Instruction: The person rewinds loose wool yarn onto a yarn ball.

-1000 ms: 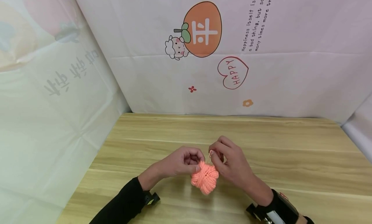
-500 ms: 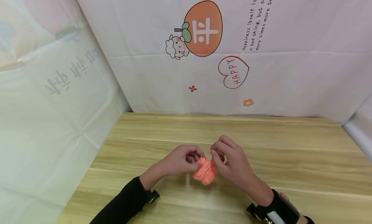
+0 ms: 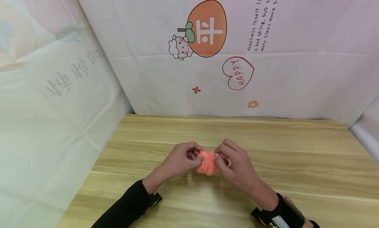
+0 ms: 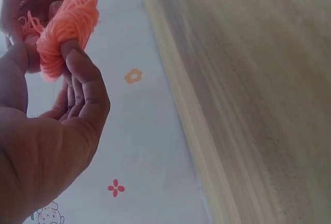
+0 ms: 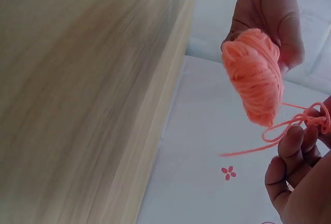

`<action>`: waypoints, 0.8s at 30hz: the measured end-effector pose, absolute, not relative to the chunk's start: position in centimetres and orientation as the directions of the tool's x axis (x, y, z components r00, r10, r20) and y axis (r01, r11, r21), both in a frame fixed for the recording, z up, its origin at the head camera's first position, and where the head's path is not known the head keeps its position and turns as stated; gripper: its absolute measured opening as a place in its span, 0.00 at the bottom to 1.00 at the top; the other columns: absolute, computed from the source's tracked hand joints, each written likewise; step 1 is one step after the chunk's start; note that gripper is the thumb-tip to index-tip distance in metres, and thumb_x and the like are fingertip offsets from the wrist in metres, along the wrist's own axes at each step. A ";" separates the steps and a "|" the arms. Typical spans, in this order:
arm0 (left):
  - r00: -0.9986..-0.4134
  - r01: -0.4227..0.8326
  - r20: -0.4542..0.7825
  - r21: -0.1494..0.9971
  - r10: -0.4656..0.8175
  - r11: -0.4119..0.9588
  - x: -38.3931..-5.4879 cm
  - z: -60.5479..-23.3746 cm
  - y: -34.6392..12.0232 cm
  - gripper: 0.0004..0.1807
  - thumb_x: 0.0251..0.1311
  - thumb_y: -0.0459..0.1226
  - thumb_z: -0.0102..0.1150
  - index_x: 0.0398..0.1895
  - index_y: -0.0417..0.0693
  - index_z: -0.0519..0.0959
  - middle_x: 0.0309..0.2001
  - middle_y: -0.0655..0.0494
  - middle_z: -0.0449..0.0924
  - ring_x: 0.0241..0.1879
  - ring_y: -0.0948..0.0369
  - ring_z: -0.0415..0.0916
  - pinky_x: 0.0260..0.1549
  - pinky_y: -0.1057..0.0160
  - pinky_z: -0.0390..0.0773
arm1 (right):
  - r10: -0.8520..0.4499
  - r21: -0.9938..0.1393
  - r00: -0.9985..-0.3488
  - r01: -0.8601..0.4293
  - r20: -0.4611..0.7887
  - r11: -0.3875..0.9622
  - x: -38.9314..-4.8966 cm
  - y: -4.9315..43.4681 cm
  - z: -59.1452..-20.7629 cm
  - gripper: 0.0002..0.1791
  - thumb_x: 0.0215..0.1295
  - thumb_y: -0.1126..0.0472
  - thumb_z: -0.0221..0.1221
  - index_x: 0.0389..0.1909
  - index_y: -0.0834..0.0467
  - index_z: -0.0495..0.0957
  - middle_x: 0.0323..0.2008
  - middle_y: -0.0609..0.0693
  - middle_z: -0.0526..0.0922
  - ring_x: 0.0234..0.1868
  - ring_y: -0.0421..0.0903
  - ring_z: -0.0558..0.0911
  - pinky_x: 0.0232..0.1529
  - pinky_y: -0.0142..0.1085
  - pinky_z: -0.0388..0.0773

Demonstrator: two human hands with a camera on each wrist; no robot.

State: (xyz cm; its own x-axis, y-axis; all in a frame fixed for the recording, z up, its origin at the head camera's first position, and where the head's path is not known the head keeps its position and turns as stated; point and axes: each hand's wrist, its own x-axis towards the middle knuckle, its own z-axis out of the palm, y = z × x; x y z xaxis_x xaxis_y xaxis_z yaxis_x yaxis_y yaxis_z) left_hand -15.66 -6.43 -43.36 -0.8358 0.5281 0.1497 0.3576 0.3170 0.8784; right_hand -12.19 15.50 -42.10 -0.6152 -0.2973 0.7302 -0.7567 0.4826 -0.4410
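A small ball of coral yarn (image 3: 207,164) is held above the table between both hands. My left hand (image 3: 180,159) pinches its left side with thumb and fingers; the left wrist view shows the thumb and a fingertip pressed on the wound yarn (image 4: 70,30). On the other side, my right hand (image 3: 237,162) pinches loose strands of the yarn. Looped strands (image 5: 310,120) bunch at its fingertips in the right wrist view, and one loose end (image 5: 243,152) hangs out to the side. The wound ball (image 5: 253,74) stands a little apart from those right fingers (image 5: 291,141).
Under the hands is a wood-grain table (image 3: 148,129). A white printed sheet (image 3: 163,86) rises behind it, and another pale sheet (image 3: 59,129) stands along the left side. Both wrists carry black straps with small devices (image 3: 287,215).
My left hand has lifted and tilted the yarn ball upward, away from the body, so it sits closer to my right hand. The right hand has barely moved.
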 end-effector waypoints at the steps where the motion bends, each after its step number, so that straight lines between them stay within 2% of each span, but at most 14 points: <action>1: -0.844 0.355 0.157 0.881 0.512 0.314 -15.7 -43.3 -6.4 0.09 0.57 0.35 0.59 0.40 0.54 0.81 0.32 0.57 0.80 0.29 0.62 0.76 0.27 0.67 0.78 | -0.296 -0.439 -0.610 -0.761 0.735 0.478 -12.2 15.5 -42.1 0.13 0.59 0.70 0.56 0.26 0.47 0.73 0.26 0.37 0.65 0.22 0.36 0.65 0.18 0.26 0.63; 8: -0.880 0.338 0.195 0.897 0.434 0.284 -15.8 -43.3 -6.4 0.08 0.57 0.33 0.60 0.40 0.50 0.81 0.33 0.57 0.81 0.30 0.61 0.78 0.28 0.66 0.80 | -0.291 -0.425 -0.576 -0.788 0.764 0.446 -11.5 14.9 -40.8 0.16 0.53 0.74 0.59 0.21 0.49 0.73 0.23 0.40 0.65 0.22 0.34 0.63 0.19 0.23 0.60; 13: -0.900 0.315 0.208 0.917 0.383 0.243 -15.4 -42.5 -6.2 0.10 0.57 0.30 0.60 0.42 0.43 0.81 0.34 0.52 0.80 0.32 0.58 0.78 0.30 0.65 0.80 | -0.294 -0.416 -0.560 -0.802 0.775 0.429 -11.1 14.6 -40.1 0.15 0.48 0.76 0.60 0.20 0.51 0.74 0.22 0.42 0.66 0.21 0.35 0.63 0.18 0.22 0.59; 18: -0.904 0.318 0.228 0.924 0.363 0.212 -14.3 -40.5 -6.0 0.10 0.58 0.27 0.58 0.44 0.36 0.80 0.35 0.47 0.79 0.33 0.51 0.78 0.29 0.67 0.79 | -0.302 -0.405 -0.548 -0.810 0.780 0.424 -10.8 14.5 -39.7 0.15 0.44 0.77 0.61 0.18 0.52 0.76 0.22 0.43 0.66 0.19 0.35 0.63 0.18 0.21 0.59; 24: -0.903 0.332 0.262 0.929 0.341 0.164 -14.1 -40.0 -5.9 0.10 0.58 0.26 0.58 0.43 0.35 0.79 0.33 0.45 0.79 0.31 0.50 0.78 0.27 0.68 0.79 | -0.318 -0.400 -0.551 -0.809 0.772 0.432 -10.7 14.3 -39.5 0.14 0.41 0.77 0.63 0.18 0.53 0.77 0.21 0.43 0.66 0.20 0.36 0.64 0.19 0.20 0.59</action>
State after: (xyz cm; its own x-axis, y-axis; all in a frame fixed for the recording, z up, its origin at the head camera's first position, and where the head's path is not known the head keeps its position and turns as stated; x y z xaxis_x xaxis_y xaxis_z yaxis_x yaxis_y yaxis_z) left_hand -14.09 -5.88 -39.96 -0.9026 0.3412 0.2624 0.3322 0.1644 0.9288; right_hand -10.69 14.33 -39.51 -0.5509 -0.3177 0.7718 -0.8087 0.4317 -0.3995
